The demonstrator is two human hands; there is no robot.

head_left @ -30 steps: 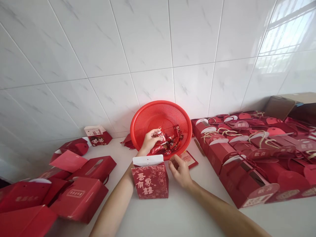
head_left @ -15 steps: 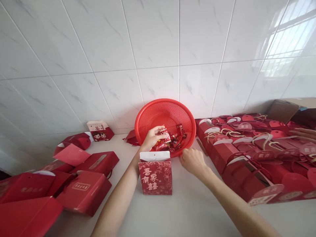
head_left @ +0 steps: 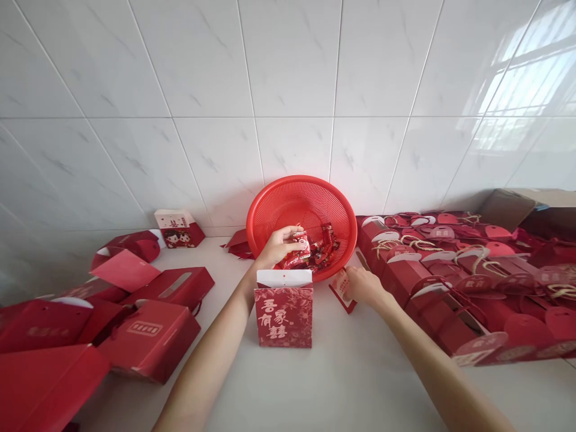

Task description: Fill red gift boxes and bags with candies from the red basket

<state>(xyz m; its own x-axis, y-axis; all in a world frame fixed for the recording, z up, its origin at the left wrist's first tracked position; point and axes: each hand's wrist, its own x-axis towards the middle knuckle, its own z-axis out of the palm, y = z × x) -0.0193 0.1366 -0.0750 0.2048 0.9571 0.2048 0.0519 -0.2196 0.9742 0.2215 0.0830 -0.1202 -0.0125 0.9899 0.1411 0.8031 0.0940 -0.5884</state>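
While the left hand (head_left: 275, 248) pinches red packets (head_left: 303, 240), the right hand (head_left: 365, 286) curls over a card (head_left: 339, 284), grip unclear

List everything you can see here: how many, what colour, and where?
Basket: one, red, against the wall
Wrapped packets: several, mostly red, in the basket
Upright box: one, red with white flap, before the basket
Card: one, red and cream, right of the upright box
Left boxes: several, red, left side
Cartoon box: one, red and cream, back left
Right boxes: many, red, right side
Carton: one, brown, far right
Table: one, pale, underneath
Wall: one, white tiled, behind
Left hand: one, bare, holding packets in the basket
Right hand: one, bare, at the card
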